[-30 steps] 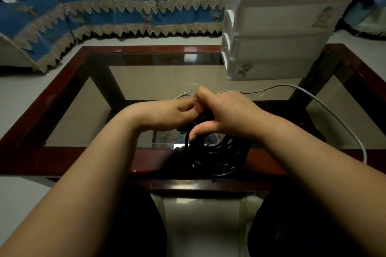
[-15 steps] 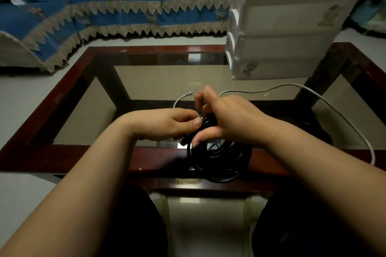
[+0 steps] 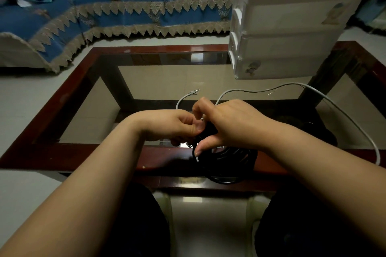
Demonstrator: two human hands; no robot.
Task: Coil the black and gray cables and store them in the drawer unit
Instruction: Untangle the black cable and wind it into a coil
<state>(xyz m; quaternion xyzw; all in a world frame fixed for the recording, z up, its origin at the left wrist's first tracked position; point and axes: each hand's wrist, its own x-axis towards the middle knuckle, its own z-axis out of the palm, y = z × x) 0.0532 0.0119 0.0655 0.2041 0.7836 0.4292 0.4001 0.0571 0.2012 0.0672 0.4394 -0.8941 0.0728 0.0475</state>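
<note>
Progress: black cable [image 3: 224, 157] is already wound into loops; judged near the tying-off stage; gray cable [image 3: 342, 110] lies uncoiled; nothing of either is in the drawer unit [image 3: 292, 33] yet; its three drawers look closed.
Left hand [image 3: 167, 125]: fingers curled, pinching at the top of the black coil; what exactly it pinches is hidden.
Right hand [image 3: 231, 123]: clamped on the coil's top, thumb hooked through the loops.
Black cable place: over the table [image 3: 62, 102] near edge, hanging from both hands.
Gray cable lie: long axis runs left to right across the glass; plug end points away, toward the sofa [image 3: 125, 6]; the far end drops off the right edge.
</note>
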